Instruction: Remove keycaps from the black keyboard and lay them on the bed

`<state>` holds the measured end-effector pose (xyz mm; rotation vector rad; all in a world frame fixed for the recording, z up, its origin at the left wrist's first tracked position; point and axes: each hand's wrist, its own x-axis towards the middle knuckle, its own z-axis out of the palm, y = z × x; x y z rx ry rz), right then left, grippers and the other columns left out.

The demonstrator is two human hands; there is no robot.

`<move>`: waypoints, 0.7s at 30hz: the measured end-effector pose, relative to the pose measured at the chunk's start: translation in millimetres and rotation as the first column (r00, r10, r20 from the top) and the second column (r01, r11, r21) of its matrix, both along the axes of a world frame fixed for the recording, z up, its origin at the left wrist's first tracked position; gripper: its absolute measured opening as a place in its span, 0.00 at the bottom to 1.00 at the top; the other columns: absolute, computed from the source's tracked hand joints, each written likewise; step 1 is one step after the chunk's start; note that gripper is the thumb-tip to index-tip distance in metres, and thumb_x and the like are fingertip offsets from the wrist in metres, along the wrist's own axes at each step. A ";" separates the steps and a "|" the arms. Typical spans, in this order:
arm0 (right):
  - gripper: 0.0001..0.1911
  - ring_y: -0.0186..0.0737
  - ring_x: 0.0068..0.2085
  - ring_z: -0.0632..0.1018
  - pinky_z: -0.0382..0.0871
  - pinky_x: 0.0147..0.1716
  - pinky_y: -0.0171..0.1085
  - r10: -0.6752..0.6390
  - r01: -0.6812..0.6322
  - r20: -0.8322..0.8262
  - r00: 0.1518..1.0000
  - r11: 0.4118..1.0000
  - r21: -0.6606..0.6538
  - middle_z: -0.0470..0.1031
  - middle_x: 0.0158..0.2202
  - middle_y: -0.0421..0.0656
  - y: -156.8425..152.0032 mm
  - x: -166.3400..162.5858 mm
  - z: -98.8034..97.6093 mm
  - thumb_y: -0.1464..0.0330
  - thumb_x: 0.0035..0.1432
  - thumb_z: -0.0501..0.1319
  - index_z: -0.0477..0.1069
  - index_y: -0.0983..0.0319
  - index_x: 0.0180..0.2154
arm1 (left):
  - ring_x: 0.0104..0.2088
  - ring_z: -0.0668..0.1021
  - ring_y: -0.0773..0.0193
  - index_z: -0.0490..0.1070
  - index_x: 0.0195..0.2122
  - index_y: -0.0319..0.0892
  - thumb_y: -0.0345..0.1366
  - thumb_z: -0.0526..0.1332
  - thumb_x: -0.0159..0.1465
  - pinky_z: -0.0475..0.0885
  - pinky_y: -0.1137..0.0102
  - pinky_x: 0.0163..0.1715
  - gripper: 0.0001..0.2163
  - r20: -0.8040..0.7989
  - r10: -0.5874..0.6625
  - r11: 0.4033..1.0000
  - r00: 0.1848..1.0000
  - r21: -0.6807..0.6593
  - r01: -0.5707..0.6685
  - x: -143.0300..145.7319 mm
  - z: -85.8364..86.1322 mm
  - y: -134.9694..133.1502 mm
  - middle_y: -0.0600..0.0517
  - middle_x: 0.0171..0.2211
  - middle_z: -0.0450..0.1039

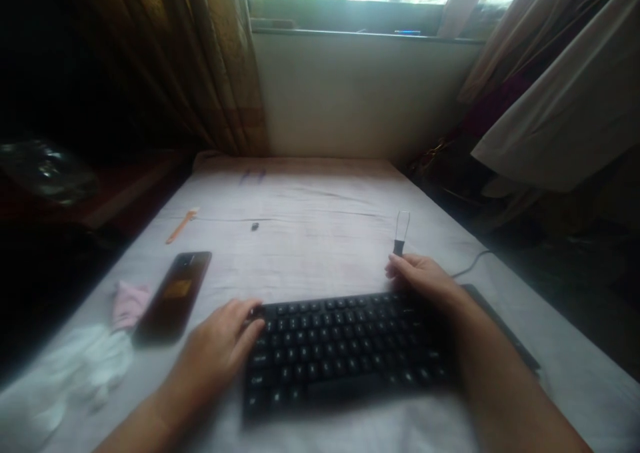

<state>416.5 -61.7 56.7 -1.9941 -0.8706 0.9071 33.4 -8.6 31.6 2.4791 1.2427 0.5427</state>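
A black keyboard [345,346] lies on the bed in front of me, its near edge blurred. My left hand [227,333] grips the keyboard's upper left corner, with the thumb on top near the end keys. Above the keyboard's far right edge, my right hand [417,273] pinches the dark handle of a wire keycap puller [399,245]. The puller's thin wire loop points up and away from me. My right forearm hides the keyboard's right end. A tiny dark piece [255,226], too small to name surely, rests on the sheet beyond the keyboard.
Left of the keyboard lie a phone [175,296], a pink cloth [129,303], crumpled whitish material [85,366] and an orange brush-like tool [183,226]. A dark flat object [500,323] with a cable lies beside my right forearm. Curtains [220,59] and a window stand beyond the bed.
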 end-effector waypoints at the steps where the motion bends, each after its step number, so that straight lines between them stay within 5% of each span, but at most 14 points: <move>1: 0.19 0.40 0.24 0.76 0.68 0.26 0.36 -0.002 0.001 0.010 1.000 1.000 0.002 0.75 0.21 0.43 -0.1 -0.9 -0.7 0.53 0.54 0.67 0.75 0.62 0.23 | 0.43 0.82 0.53 0.73 0.49 0.45 0.50 0.49 0.70 0.78 0.56 0.45 0.20 0.010 -0.001 1.000 1.000 0.016 0.001 0.7 -0.9 -1.0 0.47 0.44 0.80; 7: 0.21 0.37 0.22 0.71 0.64 0.24 0.36 -0.070 0.063 0.077 0.995 0.994 0.084 0.71 0.19 0.41 -4.4 -3.7 -2.4 0.51 0.52 0.64 0.77 0.62 0.24 | 0.39 0.82 0.58 0.75 0.41 0.46 0.47 0.48 0.71 0.78 0.63 0.40 0.18 0.045 -0.012 1.000 0.999 0.009 0.012 1.2 2.2 5.9 0.51 0.38 0.80; 13: 0.22 0.35 0.22 0.66 0.61 0.22 0.35 -0.080 0.059 0.098 0.992 0.979 0.196 0.68 0.19 0.38 -3.7 -33.4 5.3 0.50 0.51 0.65 0.79 0.63 0.33 | 0.36 0.82 0.59 0.75 0.38 0.45 0.44 0.49 0.70 0.77 0.67 0.38 0.16 0.110 -0.023 1.000 0.994 0.021 0.021 19.2 -1.4 44.0 0.52 0.36 0.81; 21: 0.16 0.36 0.26 0.75 0.71 0.27 0.35 0.427 -0.411 -0.047 0.903 0.891 0.194 0.77 0.25 0.40 3.9 -105.6 22.3 0.55 0.54 0.64 0.77 0.61 0.33 | 0.39 0.81 0.61 0.74 0.41 0.44 0.41 0.50 0.71 0.76 0.65 0.44 0.14 0.179 -0.075 0.993 0.981 0.103 0.057 34.8 -21.0 65.7 0.50 0.38 0.80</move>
